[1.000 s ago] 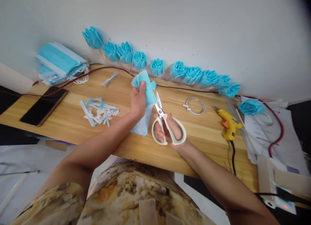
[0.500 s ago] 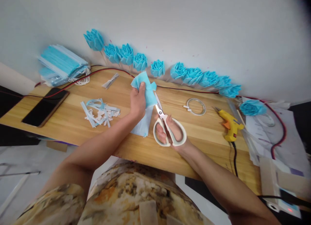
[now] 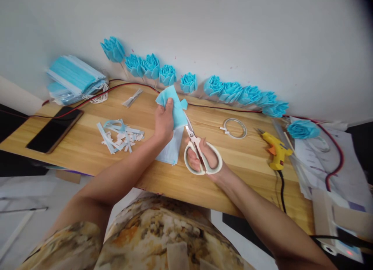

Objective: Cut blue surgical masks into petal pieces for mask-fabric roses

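My left hand [image 3: 164, 122] pinches a folded piece of light blue fabric [image 3: 173, 105] and holds it up above the wooden table [image 3: 87, 145]. My right hand [image 3: 205, 158] grips white-handled scissors [image 3: 198, 152], whose blades point up into the fabric's right edge. A pale blue sheet [image 3: 170, 149] lies flat on the table under both hands.
Several blue fabric flowers [image 3: 230, 90] lean along the wall. A stack of blue face masks [image 3: 74, 76], a black phone [image 3: 54, 129] and cut scraps [image 3: 120, 134] lie at left. A tape roll [image 3: 234, 127], a yellow glue gun [image 3: 275, 149] and papers [image 3: 332, 165] are at right.
The scissor handles have drawn closer together and the blades have closed on the fabric's edge. Both hands stay in nearly the same place.
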Available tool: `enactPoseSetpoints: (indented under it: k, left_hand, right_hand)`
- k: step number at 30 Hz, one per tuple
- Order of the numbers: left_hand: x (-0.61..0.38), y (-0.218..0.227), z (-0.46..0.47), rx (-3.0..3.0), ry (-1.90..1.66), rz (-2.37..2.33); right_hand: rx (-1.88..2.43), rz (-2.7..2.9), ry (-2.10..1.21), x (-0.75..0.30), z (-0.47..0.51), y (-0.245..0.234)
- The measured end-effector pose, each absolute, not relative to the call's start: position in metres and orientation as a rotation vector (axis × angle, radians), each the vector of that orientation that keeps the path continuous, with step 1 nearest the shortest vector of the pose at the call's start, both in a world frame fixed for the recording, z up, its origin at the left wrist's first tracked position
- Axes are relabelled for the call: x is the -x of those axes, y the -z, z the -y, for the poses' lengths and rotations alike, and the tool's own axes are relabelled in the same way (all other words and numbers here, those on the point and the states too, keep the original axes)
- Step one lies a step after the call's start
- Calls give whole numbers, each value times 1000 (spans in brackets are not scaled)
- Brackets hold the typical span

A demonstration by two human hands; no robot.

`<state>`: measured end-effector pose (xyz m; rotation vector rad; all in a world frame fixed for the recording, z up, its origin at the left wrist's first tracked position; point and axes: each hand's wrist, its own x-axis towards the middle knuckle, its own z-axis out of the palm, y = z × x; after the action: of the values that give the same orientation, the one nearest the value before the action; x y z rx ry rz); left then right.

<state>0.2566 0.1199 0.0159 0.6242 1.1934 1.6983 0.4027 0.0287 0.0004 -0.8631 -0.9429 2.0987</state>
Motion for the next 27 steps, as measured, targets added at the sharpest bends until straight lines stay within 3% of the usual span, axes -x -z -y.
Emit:
enactPoseSetpoints:
  k: [27]
  left_hand:
    - [-251,-13,-120,-691,-1703,-1060]
  right_hand:
    - [544,1032,-2164,-408,-33,-10]
